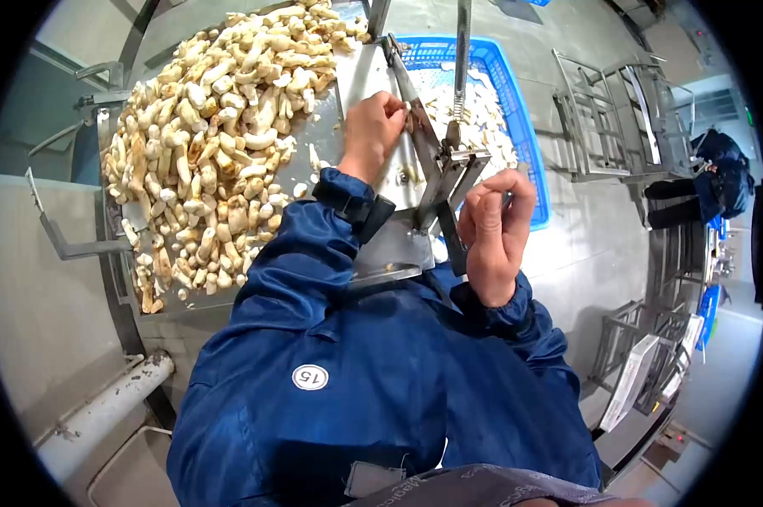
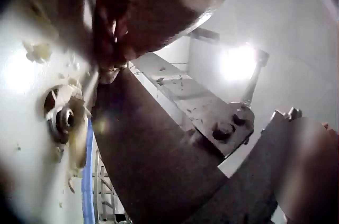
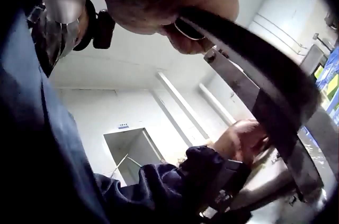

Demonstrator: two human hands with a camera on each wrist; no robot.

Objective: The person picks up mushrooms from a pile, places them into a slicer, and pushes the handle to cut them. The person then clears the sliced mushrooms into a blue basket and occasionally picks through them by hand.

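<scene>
In the head view my left hand is beside the long metal blade of a lever cutter, over a pale board. Its thumb and fingertips pinch a small pale mushroom piece, mostly hidden by the fingers, right at the blade. My right hand curls round the cutter's metal handle at the near end. An upright spring rises over the cutter. A bolt with mushroom scraps around it sits in the board.
A large heap of mushrooms covers the metal table left of the board. Beyond the blade, a blue basket holds white mushroom slices. Metal racks stand on the right, and another person is farther off.
</scene>
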